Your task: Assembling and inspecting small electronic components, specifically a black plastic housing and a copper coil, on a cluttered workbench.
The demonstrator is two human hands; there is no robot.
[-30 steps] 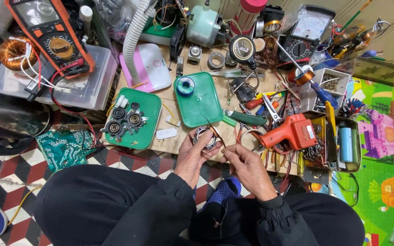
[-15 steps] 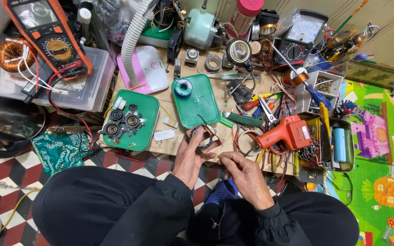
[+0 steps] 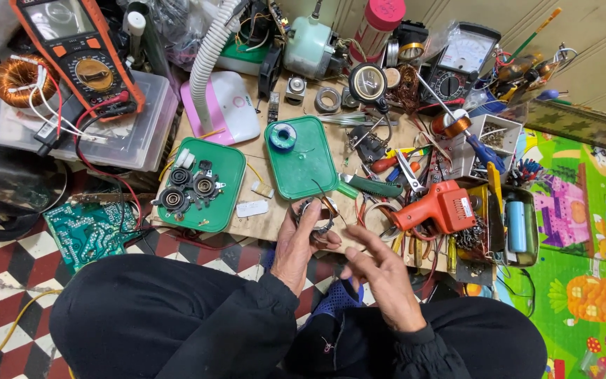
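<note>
Head view, looking straight down: the left hand (image 3: 301,242) is clamped round a small coil (image 3: 317,213) wound with copper wire, fingers curled over its rim, holding it just above the near edge of the cluttered wooden bench (image 3: 275,223). A thin wire arcs up from the coil toward the green tray (image 3: 308,172) behind it. The right hand (image 3: 380,270) hangs just beside it, fingers spread apart and blurred; I cannot tell whether they pinch a wire end. To the right lies an orange soldering gun (image 3: 438,208), close to the coil. Left of the hands, a second green tray (image 3: 227,184) carries three black round parts (image 3: 188,189). Far left, an orange multimeter (image 3: 78,60) rests on a clear plastic box (image 3: 117,137).
</note>
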